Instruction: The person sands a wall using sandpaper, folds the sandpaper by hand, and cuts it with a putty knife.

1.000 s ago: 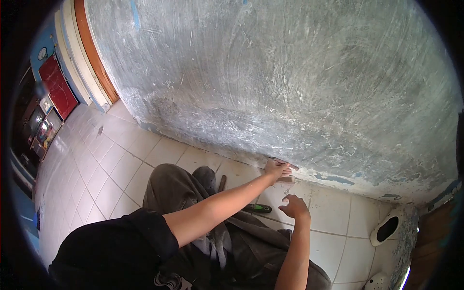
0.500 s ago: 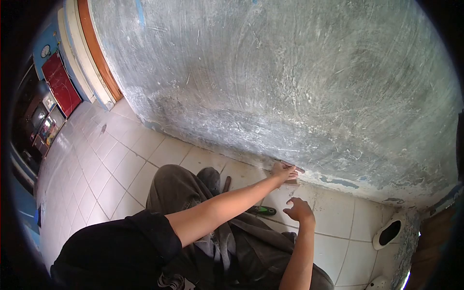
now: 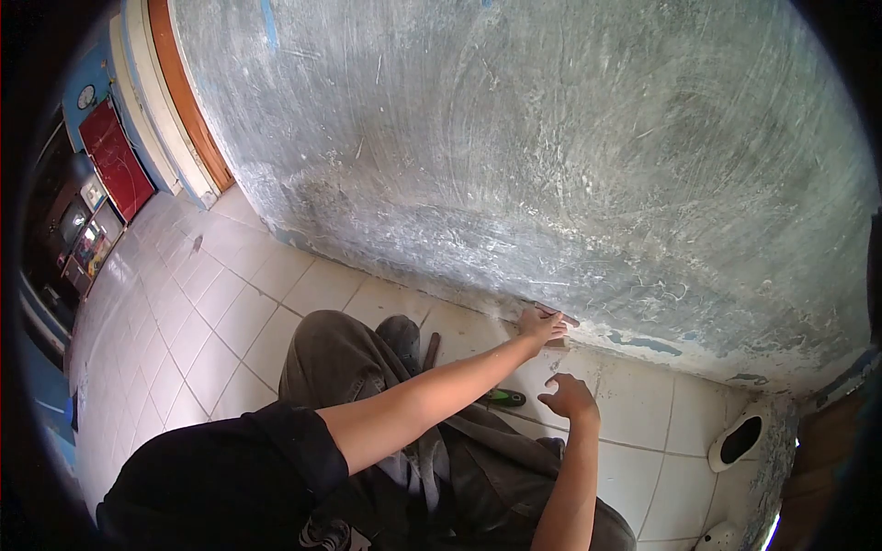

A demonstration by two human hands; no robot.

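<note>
My left hand [image 3: 540,328] presses a brown piece, which looks like folded sandpaper [image 3: 571,320], against the foot of the grey wall [image 3: 478,165]. Its fingers lie over the piece, so only the edges show. Over the floor tiles, lower and to the right, my right hand [image 3: 571,399] hovers with nothing in it, fingers bent and thumb apart. Between my left forearm and right hand lies a tool with a green and black handle [image 3: 504,398], its other end hidden by my arm and leg.
A narrow dark brown strip [image 3: 432,351] lies on the tiles by my foot. At the right, a white shoe-like object [image 3: 738,443] stands near a rough post [image 3: 776,459]. An orange door frame [image 3: 197,110] bounds the wall on the left.
My left forearm has shifted slightly and covers more of the green-handled tool. My left hand stays at the wall's foot; my right hand has hardly moved.
</note>
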